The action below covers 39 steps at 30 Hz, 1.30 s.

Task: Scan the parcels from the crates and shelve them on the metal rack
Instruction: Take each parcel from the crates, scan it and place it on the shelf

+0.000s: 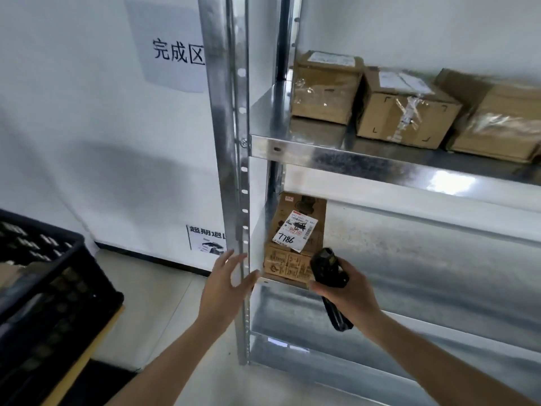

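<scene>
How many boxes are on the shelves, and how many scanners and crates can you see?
Cardboard boxes on the upper shelf: 3
Cardboard boxes on the lower shelf: 1
Black scanners, in the right hand: 1
Black crates: 1
Total: 6

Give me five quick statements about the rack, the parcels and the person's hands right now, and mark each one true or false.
1. The right hand holds a black handheld scanner. True.
2. The left hand grips a parcel. False: it is open and empty, beside the rack's front post.
3. Three cardboard boxes sit on the upper shelf. True.
4. The parcel marked 7786 sits on the upper shelf. False: it stands on the shelf below, at the left end.
5. The black crate stands on the rack. False: it is off to the left, apart from the rack.
</scene>
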Motion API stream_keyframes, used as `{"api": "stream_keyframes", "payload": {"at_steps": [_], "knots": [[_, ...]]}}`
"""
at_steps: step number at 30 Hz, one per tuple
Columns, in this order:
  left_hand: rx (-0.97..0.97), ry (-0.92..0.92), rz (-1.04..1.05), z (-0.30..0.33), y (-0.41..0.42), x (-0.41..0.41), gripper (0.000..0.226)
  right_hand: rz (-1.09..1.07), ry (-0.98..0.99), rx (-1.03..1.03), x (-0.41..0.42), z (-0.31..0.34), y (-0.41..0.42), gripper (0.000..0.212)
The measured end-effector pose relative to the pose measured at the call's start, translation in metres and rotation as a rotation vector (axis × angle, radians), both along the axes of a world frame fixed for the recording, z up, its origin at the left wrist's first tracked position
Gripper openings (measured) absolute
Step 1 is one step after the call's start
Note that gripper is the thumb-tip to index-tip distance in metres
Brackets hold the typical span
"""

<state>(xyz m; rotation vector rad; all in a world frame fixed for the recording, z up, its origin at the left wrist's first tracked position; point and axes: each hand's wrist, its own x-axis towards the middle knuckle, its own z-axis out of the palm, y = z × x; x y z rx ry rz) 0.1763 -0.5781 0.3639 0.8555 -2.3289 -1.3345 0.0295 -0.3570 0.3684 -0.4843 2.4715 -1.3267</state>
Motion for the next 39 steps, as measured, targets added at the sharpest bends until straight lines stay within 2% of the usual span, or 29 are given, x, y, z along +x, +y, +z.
{"api": "stream_keyframes", "payload": {"at_steps": [4, 10, 13, 18, 24, 28, 32, 39], "knots": [[-0.028, 0.079, 0.049, 0.022, -0.016, 0.046, 0.062, 0.114, 0.007, -0.014, 0.05, 0.024, -0.025, 0.063], [0.105, 0.11, 0.09, 0.076, -0.059, 0.172, 0.078, 0.296, 0.008, -0.027, 0.159, 0.066, -0.089, 0.07], [0.012, 0.121, 0.142, 0.111, -0.088, 0.246, 0.078, 0.363, 0.051, -0.045, 0.223, 0.09, -0.133, 0.066], [-0.219, 0.091, 0.23, 0.161, -0.136, 0.368, 0.061, 0.491, 0.086, -0.06, 0.327, 0.134, -0.214, 0.061], [-0.202, 0.017, 0.376, 0.187, -0.18, 0.486, 0.08, 0.614, 0.093, -0.038, 0.424, 0.168, -0.292, 0.067], [-0.178, 0.003, 0.442, 0.192, -0.206, 0.516, 0.078, 0.685, 0.11, 0.018, 0.45, 0.18, -0.325, 0.078], [-0.119, 0.017, 0.495, 0.184, -0.236, 0.512, 0.081, 0.704, 0.122, 0.063, 0.445, 0.188, -0.362, 0.057], [-0.037, -0.046, 0.522, 0.147, -0.296, 0.473, 0.082, 0.709, 0.146, 0.134, 0.392, 0.169, -0.441, 0.05]]}}
